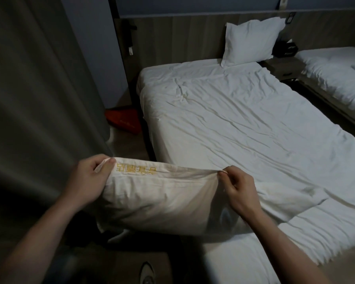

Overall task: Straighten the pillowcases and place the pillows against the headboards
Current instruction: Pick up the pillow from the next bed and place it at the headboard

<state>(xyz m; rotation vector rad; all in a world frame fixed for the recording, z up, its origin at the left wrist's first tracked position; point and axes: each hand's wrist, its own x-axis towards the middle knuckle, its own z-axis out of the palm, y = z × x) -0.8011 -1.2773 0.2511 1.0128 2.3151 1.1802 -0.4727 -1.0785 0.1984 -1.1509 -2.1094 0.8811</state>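
— What have you got hold of?

— A plump white pillow in a cotton pillowcase with yellow embroidered characters (152, 193) along its top hem. I hold it up at the foot end of the bed, over the near left corner of the mattress, its lower edge hanging down.

— How are your hands set?

— My left hand (88, 177) grips the top left corner of the pillowcase, fingers curled round the fabric. My right hand (237, 187) pinches the top right corner between thumb and fingertips, so the hem stretches between them.

— And the other pillow?

— A second white pillow (252, 43) stands tilted against the wood-panelled headboard (184, 37), at the far right side of the bed, well apart from mine.

— What lies around you?

— The wrinkled white bed sheet (244, 124) covers the mattress. A grey curtain (35, 89) hangs at my left, with a red flat object (124, 120) on the floor beyond it. A second bed with white bedding (334, 72) sits to the right, a dark nightstand (283, 68) between the two.
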